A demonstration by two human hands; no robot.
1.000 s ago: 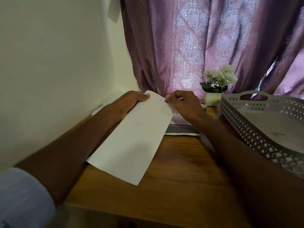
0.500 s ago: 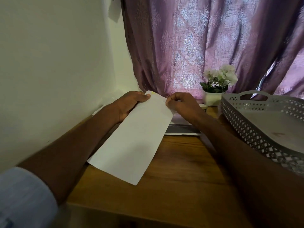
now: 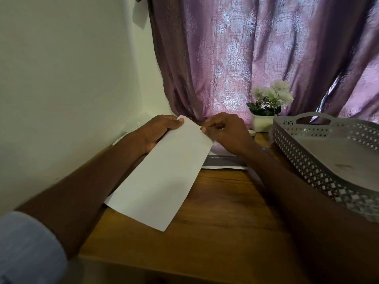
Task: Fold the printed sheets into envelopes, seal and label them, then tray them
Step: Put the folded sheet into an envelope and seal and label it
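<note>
- Sleeve (image 3: 26, 249), pale blue, at lower left; the bare forearm runs up from it toward the far end of the paper.
- Left hand (image 3: 158, 132) grips the far left corner of the folded sheet (image 3: 162, 177): thumb on top, fingers curled underneath, clamped on the paper.
- Folded sheet is a long, narrow white strip lying diagonally, its far end raised in the hands, its near end low over the wooden desk (image 3: 215, 232); cannot tell whether that near corner touches the wood. Only a blank side shows; no print, label or seal visible.
- Right hand (image 3: 227, 132) pinches the far right corner of the same sheet, fingertips curled in on the edge. Judgement: it is lining up or pressing the corners of a fold, so the folding step is under way, not finished.
- More paper (image 3: 223, 160), with a dark printed band, lies flat on the desk behind the sheet, partly hidden by the right wrist. Whether it is sheets or envelopes is unclear.
- Flower pot (image 3: 264, 121), white, stands at the back against the purple curtain (image 3: 235, 58).
- Tray (image 3: 303, 160), grey with perforated walls, sits at the right on the desk, well apart from the sheet; its visible floor holds no envelope.
- Judgement: task is early. Left to do: finish the fold, insert, seal, label, tray.
</note>
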